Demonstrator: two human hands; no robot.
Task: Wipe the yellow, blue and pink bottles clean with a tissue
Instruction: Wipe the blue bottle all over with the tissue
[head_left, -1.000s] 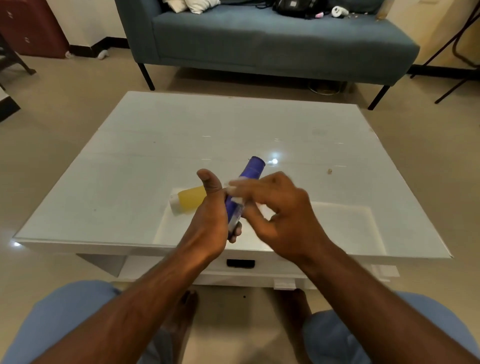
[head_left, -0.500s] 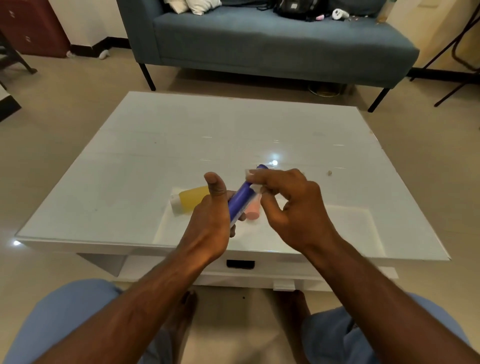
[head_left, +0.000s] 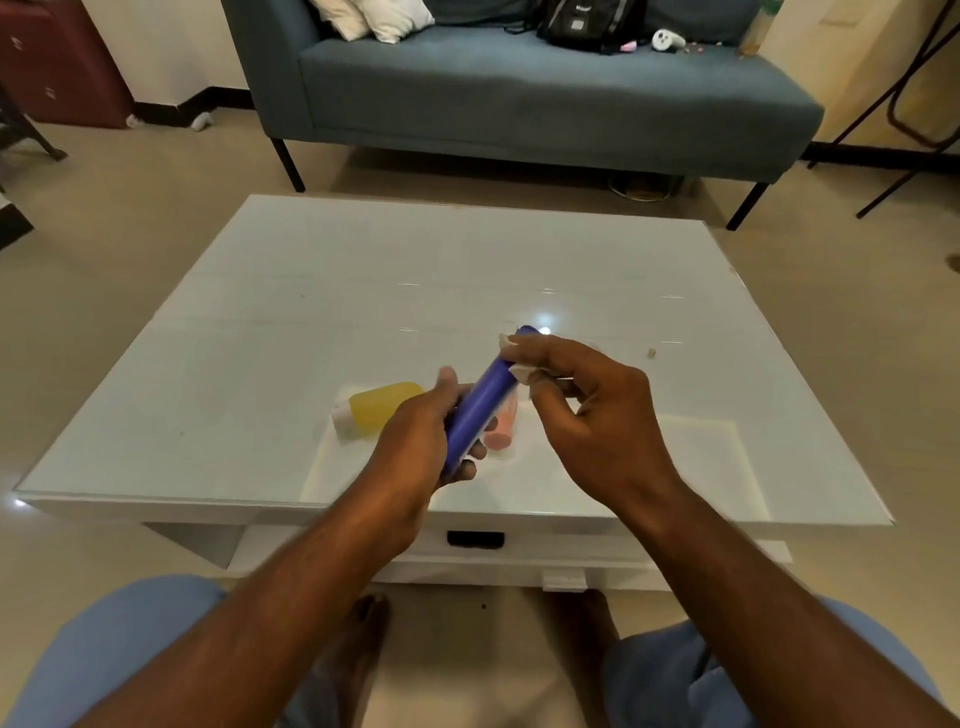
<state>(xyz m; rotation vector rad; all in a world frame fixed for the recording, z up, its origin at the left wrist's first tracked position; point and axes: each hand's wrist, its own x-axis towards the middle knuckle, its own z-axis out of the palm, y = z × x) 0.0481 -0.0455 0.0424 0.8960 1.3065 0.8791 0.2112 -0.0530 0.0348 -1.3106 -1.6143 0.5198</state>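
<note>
My left hand (head_left: 415, 452) grips the lower end of the blue bottle (head_left: 483, 402), which slants up to the right above the white table (head_left: 260, 364). My right hand (head_left: 592, 415) pinches a small white tissue (head_left: 519, 370) around the bottle's upper end. The yellow bottle (head_left: 382, 405) with a white cap lies on the table just left of my left hand. The pink bottle (head_left: 501, 434) lies on the table under the blue one, mostly hidden by it.
A small crumb (head_left: 652, 353) lies on the table to the right. A blue sofa (head_left: 519, 98) with a black bag (head_left: 587, 23) and cushions stands behind the table. Black chair legs (head_left: 904, 130) stand at the far right. My knees are below the table's front edge.
My right hand has slid the tissue up the blue bottle from its lower half to its top end. The pink bottle under it has come into view.
</note>
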